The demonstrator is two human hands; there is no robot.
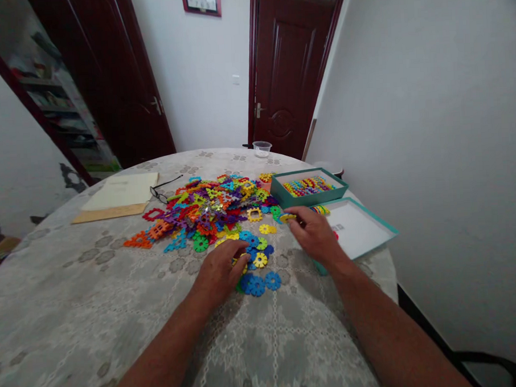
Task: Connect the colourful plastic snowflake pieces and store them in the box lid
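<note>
My left hand is low over a small cluster of snowflake discs, its fingers curled and a yellow snowflake disc showing between thumb and fingertips. Blue discs lie just beside that hand, along with a yellow disc. My right hand pinches another yellow snowflake disc between thumb and forefinger, near the box lid. Behind it stands a teal box with colourful rows of discs inside. Some discs in the lid are partly hidden by my right hand.
A large heap of colourful plastic building pieces spreads over the middle of the round table. Papers and eyeglasses lie at the left. A clear plastic bowl stands at the far edge.
</note>
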